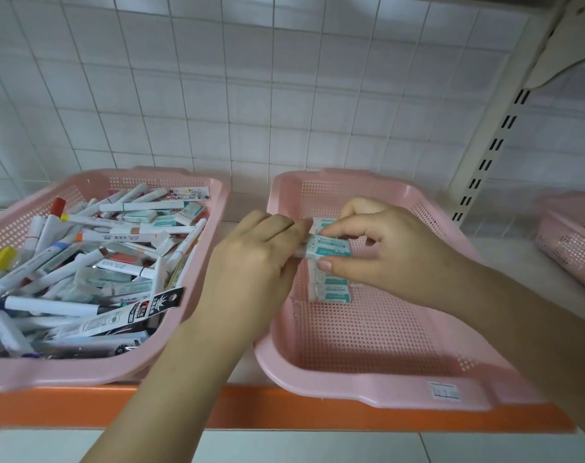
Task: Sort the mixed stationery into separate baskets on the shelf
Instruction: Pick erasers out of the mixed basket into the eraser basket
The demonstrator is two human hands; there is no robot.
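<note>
The left basket (84,369) and right basket (368,389) were smooth, faintly glossy pink plastic, perforated. The markers (50,305) had glossy white plastic barrels. The eraser (331,250) wore a printed paper sleeve. The wall tiles (251,95) looked glazed, the shelf upright (495,138) painted metal

both forearms fwd, l hand (251,259) fingers curled on eraser (331,250) end, r hand (384,252) thumb+fingers pinch grip on it

Front half of R basket (368,342) free; erasers (333,294) at back.
</note>
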